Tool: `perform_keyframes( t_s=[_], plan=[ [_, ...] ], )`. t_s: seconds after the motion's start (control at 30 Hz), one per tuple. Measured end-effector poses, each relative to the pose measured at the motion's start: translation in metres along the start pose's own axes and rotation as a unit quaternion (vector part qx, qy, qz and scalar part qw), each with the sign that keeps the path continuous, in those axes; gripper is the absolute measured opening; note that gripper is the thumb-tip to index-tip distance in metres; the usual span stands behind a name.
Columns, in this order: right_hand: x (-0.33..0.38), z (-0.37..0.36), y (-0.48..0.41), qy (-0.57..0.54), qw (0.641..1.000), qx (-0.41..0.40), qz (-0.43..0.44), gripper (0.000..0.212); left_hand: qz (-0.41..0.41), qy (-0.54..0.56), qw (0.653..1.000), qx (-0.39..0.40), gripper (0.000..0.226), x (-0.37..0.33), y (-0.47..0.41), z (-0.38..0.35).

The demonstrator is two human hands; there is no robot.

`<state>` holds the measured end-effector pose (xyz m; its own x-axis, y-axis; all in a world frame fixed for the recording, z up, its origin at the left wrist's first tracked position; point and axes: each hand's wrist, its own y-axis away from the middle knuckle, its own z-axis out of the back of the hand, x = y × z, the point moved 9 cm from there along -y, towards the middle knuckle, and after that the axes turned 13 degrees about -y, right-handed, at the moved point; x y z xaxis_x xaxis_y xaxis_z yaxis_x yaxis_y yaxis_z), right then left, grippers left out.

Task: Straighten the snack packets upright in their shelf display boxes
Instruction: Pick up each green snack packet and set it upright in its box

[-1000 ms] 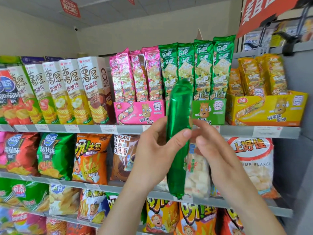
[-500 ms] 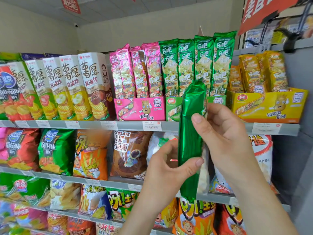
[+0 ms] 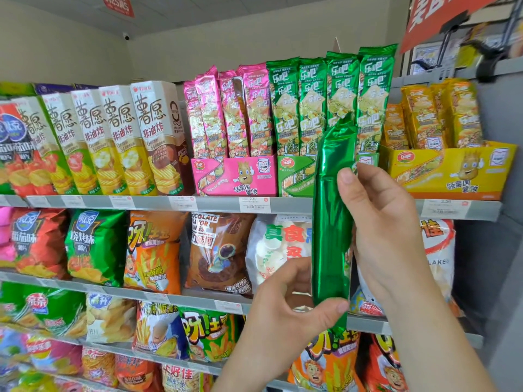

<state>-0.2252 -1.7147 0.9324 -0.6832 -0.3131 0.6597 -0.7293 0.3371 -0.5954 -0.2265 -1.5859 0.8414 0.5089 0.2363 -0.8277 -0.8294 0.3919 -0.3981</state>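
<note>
Closest to me, my left hand (image 3: 285, 315) pinches the bottom end of a long green foil snack packet (image 3: 332, 222), thumb across the front and fingers curled behind. My right hand (image 3: 382, 222) grips the same packet higher up, thumb pressed on the front face and fingers wrapped behind it. Between the two hands the packet hangs upright in the air, plain back toward me, in front of the shelving and not yet in any box.

I judge it light and slim, with slick, crinkly foil that could slide under a loose pinch, and brittle contents that a hard squeeze may crush. So I would hold it by the flat sealed ends or lightly along the edges, not clamp the middle.

Beyond it, on the grey metal shelf (image 3: 158, 203), stands the green cardboard display box (image 3: 295, 176) with a row of standing green packets (image 3: 311, 103) upright inside; the held packet's top overlaps that row. I cannot tell how much of a gap the row offers. A pink cardboard display box (image 3: 235, 176) sits just beside it on one side, a yellow cardboard display box (image 3: 452, 171) on the other.
</note>
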Motion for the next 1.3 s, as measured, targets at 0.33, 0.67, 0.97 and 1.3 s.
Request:
perform_keyframes(
  t_s=[0.33, 0.67, 0.97, 1.3],
  plan=[
    [-0.006, 0.003, -0.001, -0.022, 0.999, -0.043, 0.009, 0.022, -0.039, -0.052, 0.993, -0.098, 0.037, -0.005, 0.011, 0.002],
    [-0.008, -0.005, 0.028, 0.159, 0.985, -0.036, 0.063, 0.068, -0.119, -0.32, 0.897, -0.282, 0.063, -0.024, 0.022, 0.019],
    [-0.01, 0.018, 0.018, 0.046, 0.992, -0.094, 0.068, 0.038, -0.025, 0.074, 0.971, -0.227, 0.046, 0.014, 0.019, 0.024],
    [-0.018, 0.023, 0.013, -0.022, 0.992, -0.112, 0.046, 0.031, 0.021, 0.159, 0.924, -0.347, 0.027, 0.033, 0.035, 0.039]
  ],
)
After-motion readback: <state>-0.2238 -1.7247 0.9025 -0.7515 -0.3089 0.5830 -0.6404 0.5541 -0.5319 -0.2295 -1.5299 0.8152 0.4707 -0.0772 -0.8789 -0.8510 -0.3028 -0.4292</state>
